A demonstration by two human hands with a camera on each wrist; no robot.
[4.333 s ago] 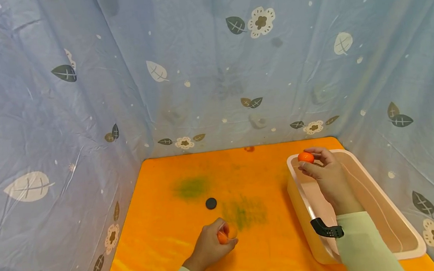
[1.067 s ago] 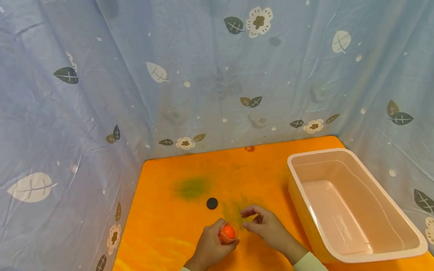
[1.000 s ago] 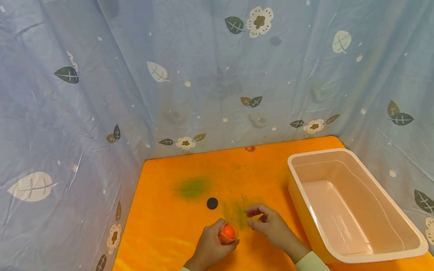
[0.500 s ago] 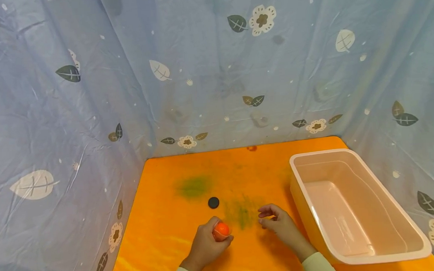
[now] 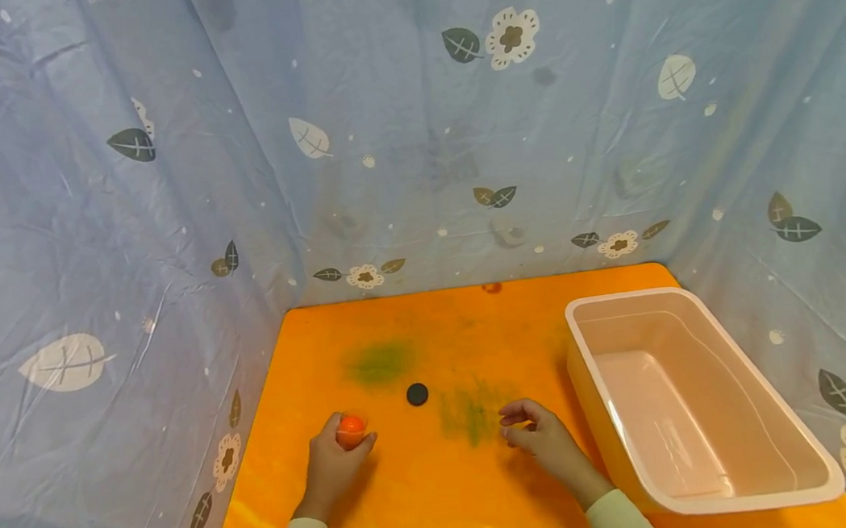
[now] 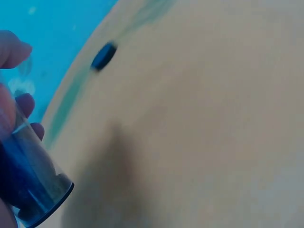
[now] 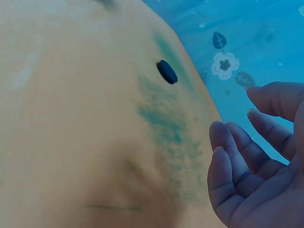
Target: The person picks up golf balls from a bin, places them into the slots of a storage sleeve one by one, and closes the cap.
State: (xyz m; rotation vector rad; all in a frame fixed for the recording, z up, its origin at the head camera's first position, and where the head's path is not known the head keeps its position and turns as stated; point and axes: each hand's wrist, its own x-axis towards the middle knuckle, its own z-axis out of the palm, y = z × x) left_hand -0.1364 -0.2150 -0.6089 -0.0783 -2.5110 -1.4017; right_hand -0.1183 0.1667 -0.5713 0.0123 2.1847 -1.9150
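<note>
My left hand (image 5: 330,467) grips a clear cylindrical jar with a glossy orange ball (image 5: 351,430) showing at its top. In the left wrist view the clear jar (image 6: 40,178) is tilted, with a dark edge at its lower end and contents hard to make out. My right hand (image 5: 550,442) hovers over the table between the jar and the tub, holding nothing, its fingers loosely bent and thumb apart. Between the two hands and farther back lies a small black disc (image 5: 417,393), flat on the table.
A pale pink plastic tub (image 5: 743,505) stands along the right side of the table. Its visible inside is bare. The orange table (image 5: 422,490) has green smudges. Blue patterned curtains (image 5: 415,135) enclose the back and both sides.
My right hand, which held an orange ball over the tub, came to the jar and then drew back right without the ball. My left hand has carried the jar leftward.
</note>
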